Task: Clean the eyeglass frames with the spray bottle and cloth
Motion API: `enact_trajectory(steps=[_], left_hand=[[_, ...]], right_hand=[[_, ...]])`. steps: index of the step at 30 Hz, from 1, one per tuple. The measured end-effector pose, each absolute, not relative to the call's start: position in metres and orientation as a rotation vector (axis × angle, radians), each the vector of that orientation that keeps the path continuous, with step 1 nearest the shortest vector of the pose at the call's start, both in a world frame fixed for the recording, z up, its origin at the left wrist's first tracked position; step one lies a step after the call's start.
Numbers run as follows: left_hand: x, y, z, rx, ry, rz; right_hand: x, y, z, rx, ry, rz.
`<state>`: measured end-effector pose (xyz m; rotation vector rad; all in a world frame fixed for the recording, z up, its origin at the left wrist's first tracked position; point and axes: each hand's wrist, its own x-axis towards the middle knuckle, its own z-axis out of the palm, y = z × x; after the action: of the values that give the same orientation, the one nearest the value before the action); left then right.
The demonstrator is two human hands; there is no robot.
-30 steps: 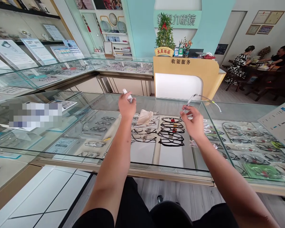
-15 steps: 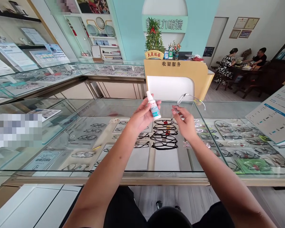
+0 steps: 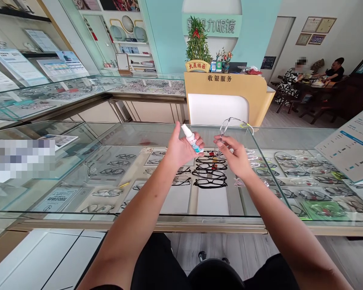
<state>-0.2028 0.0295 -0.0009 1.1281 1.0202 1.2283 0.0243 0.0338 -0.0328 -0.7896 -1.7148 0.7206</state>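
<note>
A small white spray bottle (image 3: 191, 139) with a white cap and a blue-green label lies tilted in my left hand (image 3: 182, 150). The fingers curl round its far side while the thumb stands up, off the bottle. My right hand (image 3: 234, 155) pinches a pair of clear-framed eyeglasses (image 3: 222, 128) by the front of the frame, and one temple arcs up and to the right. Both hands are above the glass display counter (image 3: 166, 135). Below them, inside the case, a column of dark-framed glasses (image 3: 210, 183) lies on a pale tray.
More eyeglasses (image 3: 316, 195) fill the case on the right. A printed sign (image 3: 351, 141) leans at the right edge. Ahead is a wooden cashier desk (image 3: 225, 85) with a plant (image 3: 197, 44). Two people sit at a table at the far right. A black stool seat (image 3: 214, 276) is below me.
My left thumb has lifted away from the bottle, which now leans further left and sits lower in the hand. My right hand has shifted the glasses slightly left.
</note>
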Motion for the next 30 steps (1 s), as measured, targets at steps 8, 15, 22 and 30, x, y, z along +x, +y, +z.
enact_trajectory(steps=[8, 15, 22, 30], left_hand=[[-0.189, 0.038, -0.016, 1.322, 1.12, 1.464], [-0.185, 0.032, -0.02, 1.608, 1.35, 1.371], [-0.183, 0.029, -0.016, 1.669, 1.343, 1.358], [-0.185, 0.03, -0.021, 1.61, 1.263, 1.352]], right_hand=[[0.024, 0.028, -0.03, -0.697, -1.78, 1.002], [0.021, 0.027, -0.032, -0.609, -1.865, 1.12], [0.02, 0.027, -0.033, -0.586, -1.871, 1.144], [0.022, 0.028, -0.028, -0.551, -1.727, 1.186]])
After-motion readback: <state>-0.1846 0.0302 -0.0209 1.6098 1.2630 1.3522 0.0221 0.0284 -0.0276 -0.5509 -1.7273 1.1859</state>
